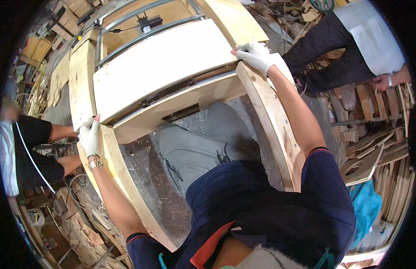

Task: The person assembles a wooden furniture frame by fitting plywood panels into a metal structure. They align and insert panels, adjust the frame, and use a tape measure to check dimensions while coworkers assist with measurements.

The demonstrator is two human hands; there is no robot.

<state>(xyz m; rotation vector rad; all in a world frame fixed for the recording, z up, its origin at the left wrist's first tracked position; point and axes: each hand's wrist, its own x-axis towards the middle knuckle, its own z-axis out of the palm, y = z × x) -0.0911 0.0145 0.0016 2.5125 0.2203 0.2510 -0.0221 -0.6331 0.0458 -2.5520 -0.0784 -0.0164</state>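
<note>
1. A pale plywood frame (268, 112) forms the bench, open in the middle, with two curved side rails running toward the person.
2. A wide pale board (163, 62) lies flat across its far end, over a lower cross panel (181, 105).
3. Beyond the board sit metal rails (145, 33) and a small black device (147, 22).

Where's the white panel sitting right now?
In the head view the white panel lies flat across the top of the wooden frame, upper centre, between the gloved left hand and the gloved right hand at its ends.
</note>
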